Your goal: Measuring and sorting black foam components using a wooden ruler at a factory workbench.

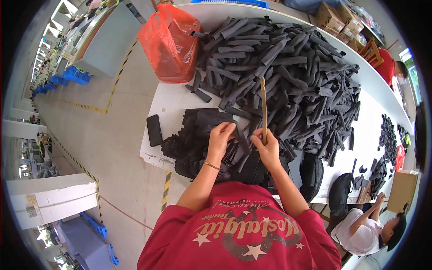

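Black narrow fabric strip (pixel 242 138), near front edge of white table (pixel 173 100), pinched between left hand (pixel 220 137) fingertips; right hand (pixel 268 150) grips slim tan stick (pixel 264 108).

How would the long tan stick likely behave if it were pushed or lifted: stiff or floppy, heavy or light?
The stick is probably fairly stiff, since it juts well past the right hand without any clear sag. It also seems likely to be light for its length, as it looks slender and is held in one hand.
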Demonstrator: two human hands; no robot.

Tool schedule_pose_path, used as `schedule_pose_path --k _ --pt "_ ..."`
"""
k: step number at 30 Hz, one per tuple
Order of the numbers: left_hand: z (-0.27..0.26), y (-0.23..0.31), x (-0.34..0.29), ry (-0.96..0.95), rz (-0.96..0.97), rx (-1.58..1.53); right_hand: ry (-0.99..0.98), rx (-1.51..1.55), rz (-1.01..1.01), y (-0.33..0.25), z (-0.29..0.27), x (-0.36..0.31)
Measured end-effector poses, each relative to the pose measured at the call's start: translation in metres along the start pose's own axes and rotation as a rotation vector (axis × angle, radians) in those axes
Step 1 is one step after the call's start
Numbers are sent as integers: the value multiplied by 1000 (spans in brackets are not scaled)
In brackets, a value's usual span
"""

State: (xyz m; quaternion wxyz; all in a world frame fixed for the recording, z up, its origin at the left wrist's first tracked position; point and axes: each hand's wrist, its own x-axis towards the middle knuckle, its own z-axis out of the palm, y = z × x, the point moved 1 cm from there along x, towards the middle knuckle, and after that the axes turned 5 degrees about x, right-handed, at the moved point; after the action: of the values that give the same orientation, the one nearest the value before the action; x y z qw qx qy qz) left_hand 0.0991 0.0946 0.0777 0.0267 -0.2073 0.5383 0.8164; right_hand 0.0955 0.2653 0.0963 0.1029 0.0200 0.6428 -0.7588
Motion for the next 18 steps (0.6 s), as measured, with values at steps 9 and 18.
schedule_pose_path --k 9,18 --pt "7 2 -15 -236 23 -71 -99 199 167 -4 8 14" --pt "5 11 -23 -262 235 563 -66 -142 -240 -12 15 17"
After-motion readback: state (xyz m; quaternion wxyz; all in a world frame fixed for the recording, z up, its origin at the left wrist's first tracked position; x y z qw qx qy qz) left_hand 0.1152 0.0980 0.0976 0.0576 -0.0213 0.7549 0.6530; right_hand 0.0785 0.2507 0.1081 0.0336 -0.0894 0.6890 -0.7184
